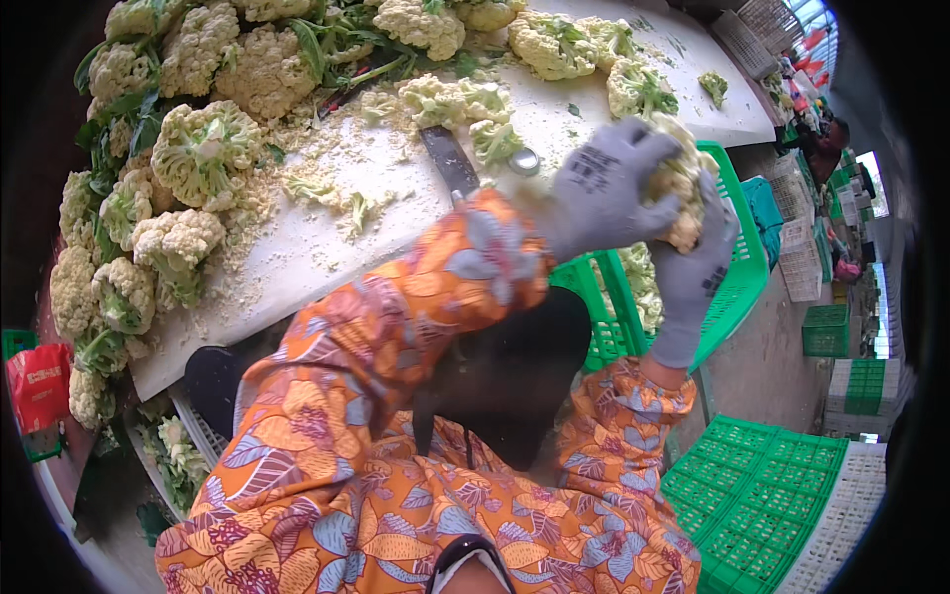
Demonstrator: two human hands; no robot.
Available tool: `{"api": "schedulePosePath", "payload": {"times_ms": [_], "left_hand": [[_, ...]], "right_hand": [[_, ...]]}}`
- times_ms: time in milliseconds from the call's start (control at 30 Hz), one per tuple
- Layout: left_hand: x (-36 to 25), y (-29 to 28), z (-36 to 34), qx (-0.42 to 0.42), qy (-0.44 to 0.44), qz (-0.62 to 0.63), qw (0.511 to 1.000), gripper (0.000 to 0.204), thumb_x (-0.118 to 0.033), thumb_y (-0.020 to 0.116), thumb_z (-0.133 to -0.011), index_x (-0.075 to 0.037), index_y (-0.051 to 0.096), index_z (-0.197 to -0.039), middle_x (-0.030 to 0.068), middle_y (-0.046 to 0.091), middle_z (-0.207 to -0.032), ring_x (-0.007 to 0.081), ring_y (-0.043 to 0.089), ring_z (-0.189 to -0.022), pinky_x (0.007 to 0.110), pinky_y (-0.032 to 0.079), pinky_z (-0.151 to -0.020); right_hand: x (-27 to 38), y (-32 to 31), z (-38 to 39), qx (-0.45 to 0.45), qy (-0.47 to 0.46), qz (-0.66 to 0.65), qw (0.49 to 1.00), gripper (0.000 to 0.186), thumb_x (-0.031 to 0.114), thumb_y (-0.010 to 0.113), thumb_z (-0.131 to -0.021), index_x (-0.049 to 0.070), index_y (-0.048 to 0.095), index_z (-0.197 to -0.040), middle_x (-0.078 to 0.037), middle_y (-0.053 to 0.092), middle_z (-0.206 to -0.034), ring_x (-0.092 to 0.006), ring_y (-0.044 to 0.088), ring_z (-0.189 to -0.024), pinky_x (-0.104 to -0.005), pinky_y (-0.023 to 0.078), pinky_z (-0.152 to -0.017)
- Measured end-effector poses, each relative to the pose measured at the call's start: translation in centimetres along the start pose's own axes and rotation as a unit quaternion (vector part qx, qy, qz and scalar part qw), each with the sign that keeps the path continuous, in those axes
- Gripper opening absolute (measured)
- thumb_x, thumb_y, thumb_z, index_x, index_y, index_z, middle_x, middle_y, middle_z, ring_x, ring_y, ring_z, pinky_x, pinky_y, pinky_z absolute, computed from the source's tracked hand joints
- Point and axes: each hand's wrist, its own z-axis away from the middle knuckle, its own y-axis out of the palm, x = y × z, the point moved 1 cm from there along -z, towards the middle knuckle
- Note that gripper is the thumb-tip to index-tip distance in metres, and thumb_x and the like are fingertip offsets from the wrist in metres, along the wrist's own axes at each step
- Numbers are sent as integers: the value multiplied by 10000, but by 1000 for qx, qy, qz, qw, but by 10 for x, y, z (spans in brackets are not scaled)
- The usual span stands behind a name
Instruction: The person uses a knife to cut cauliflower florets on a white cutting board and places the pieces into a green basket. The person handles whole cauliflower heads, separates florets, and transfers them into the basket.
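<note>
Both my hands wear grey gloves and are raised over the green plastic crate (749, 218). My left hand (609, 188) is closed on the near side of a pale cauliflower piece (681, 183). Against its right side, my right hand (696, 277) wraps its fingers round the same piece. More cauliflower florets (641, 282) lie in the crate below. A knife (448, 158) rests on the white table (327, 238), left of my hands, its handle end partly hidden by my patterned sleeve. Beside it is a small round metal object (524, 160).
Whole cauliflower heads (208, 153) are heaped along the table's left and far side. Crumbs and cut florets (455, 99) litter the tabletop. Stacked green crates (752, 485) stand at lower right. A red bag (40, 386) is at far left; a person (829, 144) appears in the background.
</note>
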Motion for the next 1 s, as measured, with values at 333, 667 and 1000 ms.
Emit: {"api": "schedulePosePath", "payload": {"times_ms": [333, 667, 1000], "left_hand": [[76, -43, 82, -2, 46, -170, 984, 485, -148, 718, -852, -121, 613, -1325, 212, 490, -1433, 388, 492, -1312, 446, 427, -1078], [155, -206, 272, -48, -137, -515, 845, 437, -170, 597, -938, -68, 566, -1362, 209, 477, -1459, 377, 446, -1352, 477, 362, -1113], [155, -200, 261, -50, -208, -518, 828, 654, -407, 641, -906, -62, 477, -1437, 236, 402, -1498, 404, 413, -1358, 472, 351, -1118]], "right_hand": [[-319, -32, 148, 259, 436, 26, 861, 1071, 609, 752, -797, -13, 299, -1542, -314, 315, -1554, -391, 350, -1439, -418, 347, -1149], [-191, 97, 95, 414, 131, 107, 895, 915, 727, 649, -763, 318, 375, -1534, -196, 394, -1543, -419, 349, -1433, -556, 335, -1121], [-409, 141, 101, 310, 258, 364, 840, 989, 493, 800, -733, 222, 324, -1557, -193, 422, -1524, -441, 384, -1381, -534, 352, -1114]]}}
